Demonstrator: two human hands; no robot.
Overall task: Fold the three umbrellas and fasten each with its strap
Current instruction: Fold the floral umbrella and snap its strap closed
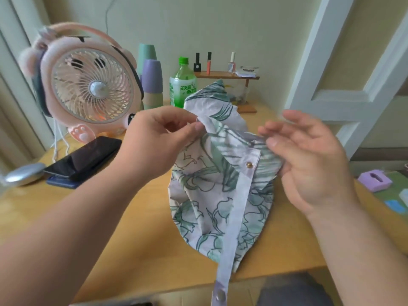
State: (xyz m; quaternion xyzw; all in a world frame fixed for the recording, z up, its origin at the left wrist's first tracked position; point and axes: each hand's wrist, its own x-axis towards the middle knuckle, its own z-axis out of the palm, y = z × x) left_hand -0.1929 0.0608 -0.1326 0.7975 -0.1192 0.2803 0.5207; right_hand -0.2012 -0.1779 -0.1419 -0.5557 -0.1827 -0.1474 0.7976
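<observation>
Left hand (159, 138): thumb and forefinger pinch a fold at the top of the umbrella (212, 195). Right hand (309, 160): fingers loose and spread at the canopy's right edge, blurred. They clasp nothing, and I cannot tell whether they touch the cloth.

Item: umbrella, green floral on white, canopy slack and bunched, held over the middle of the desk (150, 239) toward its near edge. Strap (234, 217) unfastened, trailing past the near edge.

Hazards, as I judge them:
- Pleats are uneven. Rolled as they lie, the bundle may come out too fat for the snap studs (249, 164) to meet.
- The strap could be wound under the cloth and lost.
- A single pinch holds the fold, so smooth fabric may slip free.
- The bottle (183, 87) stands just behind the canopy. A swing of the cloth could topple it.

Count, from where I stand:
- Umbrellas: one in sight, the other two not seen.
- Straps: one.
- Snap studs: two.
- Fan (92, 85), back-left corner: one.
- Phone (88, 157), near the left edge: one.
- Bottle: one.
- Cup stacks (152, 78): two.
- Small cosmetic bottles (209, 62) on the shelf (227, 74), back edge: three.
</observation>
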